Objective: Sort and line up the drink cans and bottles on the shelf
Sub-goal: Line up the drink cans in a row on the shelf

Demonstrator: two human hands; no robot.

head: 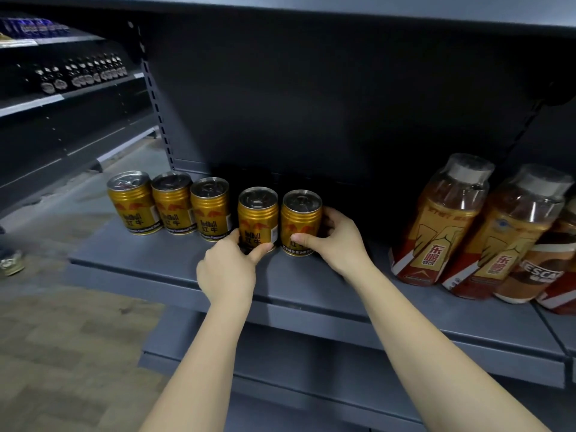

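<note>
- 5 gold Red Bull cans upright in a row on the grey metal shelf (174, 269), running from its left end toward the middle
- Leftmost can (132, 202), second can (174, 203) and third can (211, 209) standing close side by side, untouched by either hand
- Fourth can (258, 218) gripped low down by the left hand (229, 269): thumb curled across the front of its base, fingers wrapped round the left side
- Fifth can (301, 222) gripped by the right hand (335, 241): thumb pressed on the lower front, fingers curled round the right side and behind
- Fourth and fifth cans just beside each other with a thin gap, set slightly nearer the front edge than the first 3
- Both forearms bare, reaching up from the bottom of the view
- Well apart to the right on the same shelf: 2 orange-brown drink bottles with clear caps, the nearer-middle bottle (442, 222) and its neighbour (506, 235), both appearing to lean left in the wide-angle view
- Brown Nescafé bottle (536, 272) in front of them at the far right, partly cut off by the frame edge
- Dark back panel (311, 104) behind the row
- Further shelving on the left with small dark bottles (81, 74), too blurred to identify
</note>
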